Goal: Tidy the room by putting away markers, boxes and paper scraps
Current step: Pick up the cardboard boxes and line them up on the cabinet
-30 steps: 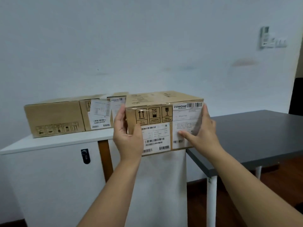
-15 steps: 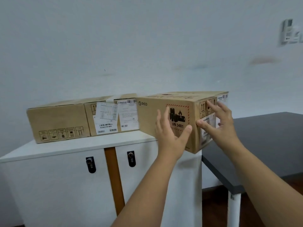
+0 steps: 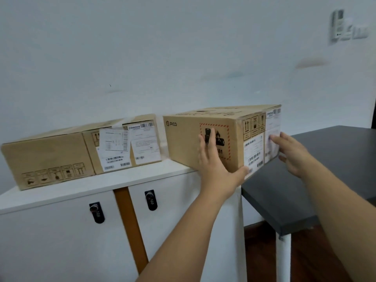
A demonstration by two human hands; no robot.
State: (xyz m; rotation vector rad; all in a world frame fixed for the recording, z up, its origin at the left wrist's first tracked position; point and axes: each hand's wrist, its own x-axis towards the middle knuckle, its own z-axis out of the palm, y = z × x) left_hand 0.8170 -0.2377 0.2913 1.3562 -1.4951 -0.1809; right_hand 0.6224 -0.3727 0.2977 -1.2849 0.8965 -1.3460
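A white cabinet (image 3: 114,184) carries three cardboard boxes (image 3: 203,139) in a row.

My left hand (image 3: 215,165) presses flat on the box (image 3: 203,139) atop the white cabinet (image 3: 81,192); my right hand (image 3: 293,153) touches its labelled end.

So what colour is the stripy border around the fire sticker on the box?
Red and white dashes, on the brown box in the head view.
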